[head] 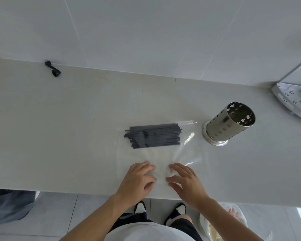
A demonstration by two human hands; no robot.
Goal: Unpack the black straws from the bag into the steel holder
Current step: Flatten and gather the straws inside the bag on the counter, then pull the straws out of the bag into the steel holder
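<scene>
both grips are laid on the near end of the clear bag (161, 159), at its mouth as it seems: the left hand (137, 180) and the right hand (186, 183) are pressed flat side by side, a narrow strip of plastic between them. the fingers (178, 168) are spread, and whether any film is pinched under them cannot be told; nothing else is held.

just beyond the grips the plastic is drawn into creases, and further out the black straws (153, 135) are seen lying crosswise in a bundle at the far end of the bag, inside it by the look of it. beyond the right grip and to its right the steel holder (230, 123) is set upright on the counter (59, 136), well apart from the bag, its open top empty as far as can be seen.

the opening of the bag is judged to be the step in hand; no straw is out yet. next, the two layers need to be parted and the bundle reached or slid out, then carried rightward to the holder.

the counter edge is just behind the grips, so little room is left for drawing the bag nearer. open counter is left to the left and between bag and holder. a small black object (52, 69) is far off by the wall; a white perforated rack (295, 101) is beyond the holder.
</scene>
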